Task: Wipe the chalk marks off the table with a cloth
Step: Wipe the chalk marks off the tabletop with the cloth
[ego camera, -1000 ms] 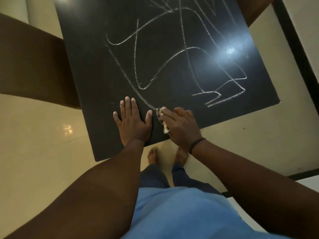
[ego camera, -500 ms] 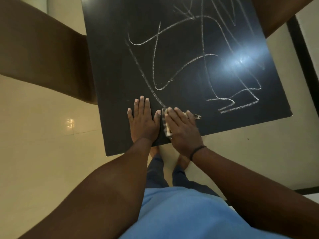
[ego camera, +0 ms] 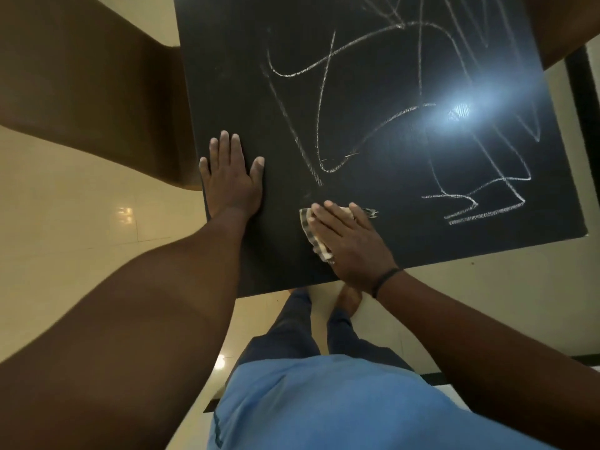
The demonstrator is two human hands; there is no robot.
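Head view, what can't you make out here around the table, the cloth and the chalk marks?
- Cloth: mostly hidden under the right hand; only its checked edge shows.
- Chalk marks: the far ones are cut off by the top edge, and some are washed out by the light glare.
- Table: far end cut off by the top edge.
- Any marks under the left hand: covered by the flat palm.
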